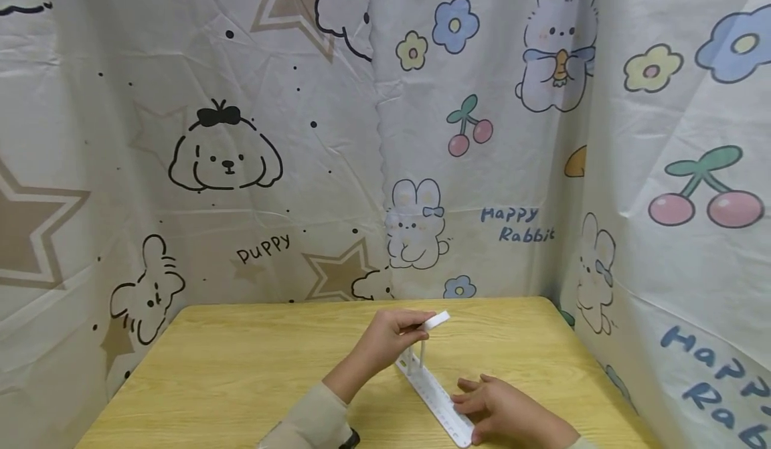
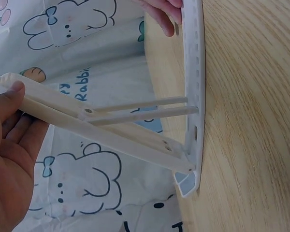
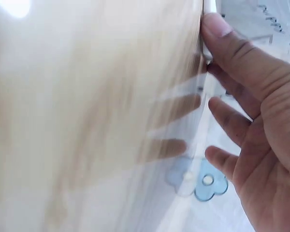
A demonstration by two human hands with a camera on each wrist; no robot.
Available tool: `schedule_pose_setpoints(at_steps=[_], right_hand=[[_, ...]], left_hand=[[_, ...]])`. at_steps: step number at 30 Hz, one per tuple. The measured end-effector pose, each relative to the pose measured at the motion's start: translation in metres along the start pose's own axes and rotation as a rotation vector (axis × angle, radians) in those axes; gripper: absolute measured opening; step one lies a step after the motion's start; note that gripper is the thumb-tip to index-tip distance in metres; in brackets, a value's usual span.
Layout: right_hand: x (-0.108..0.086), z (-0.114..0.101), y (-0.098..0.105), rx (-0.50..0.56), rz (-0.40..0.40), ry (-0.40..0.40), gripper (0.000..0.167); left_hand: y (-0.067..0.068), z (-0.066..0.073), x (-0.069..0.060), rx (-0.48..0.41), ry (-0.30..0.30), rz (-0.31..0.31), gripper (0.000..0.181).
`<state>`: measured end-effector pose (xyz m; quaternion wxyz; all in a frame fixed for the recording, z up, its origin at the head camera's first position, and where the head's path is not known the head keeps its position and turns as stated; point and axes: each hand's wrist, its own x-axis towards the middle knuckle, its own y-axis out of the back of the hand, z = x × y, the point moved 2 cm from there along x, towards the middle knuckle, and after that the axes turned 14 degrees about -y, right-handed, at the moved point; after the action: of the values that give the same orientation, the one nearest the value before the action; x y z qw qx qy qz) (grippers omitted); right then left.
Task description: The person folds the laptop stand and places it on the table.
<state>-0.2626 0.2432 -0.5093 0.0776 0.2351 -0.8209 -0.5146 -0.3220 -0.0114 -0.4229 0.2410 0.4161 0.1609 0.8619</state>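
Observation:
A white folding stand [image 1: 435, 399] lies with its long slotted base on the table, slanting toward the near right. Its upper arm [image 2: 121, 147] is raised at an angle from a hinge at the base's far end. Two thin struts [image 2: 145, 115] run between that arm and the base. My left hand [image 1: 385, 338] pinches the arm's raised free end between thumb and fingers. Down at the base's near end, my right hand [image 1: 508, 412] holds the edge with thumb and forefinger. Its other fingers [image 3: 227, 118] are spread, just above the tabletop.
The wooden table [image 1: 253, 369] has a light yellow grain and a glossy top. Cloth curtains [image 1: 337, 168] printed with puppies, rabbits, flowers and cherries hang behind it and at both sides.

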Motion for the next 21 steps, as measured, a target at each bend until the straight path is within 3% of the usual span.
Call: schedule_pose_setpoints(at_steps=[3,10,13,21], right_hand=[[0.0,-0.004,-0.001,-0.008,0.0,0.025,0.063],[-0.001,0.007,-0.002,0.12,-0.083,0.038,0.065],[0.001,0.007,-0.004,0.119,-0.1,0.077,0.065],[0.008,-0.009,-0.015,0.186,-0.074,0.081,0.061]], left_hand=[[0.002,0.0,-0.001,-0.006,0.011,0.004,0.035],[0.001,0.0,-0.005,-0.052,0.032,0.024,0.034],[0.0,0.001,-0.007,-0.056,0.023,0.025,0.033],[0.01,-0.001,-0.011,0.031,0.019,0.024,0.032]])
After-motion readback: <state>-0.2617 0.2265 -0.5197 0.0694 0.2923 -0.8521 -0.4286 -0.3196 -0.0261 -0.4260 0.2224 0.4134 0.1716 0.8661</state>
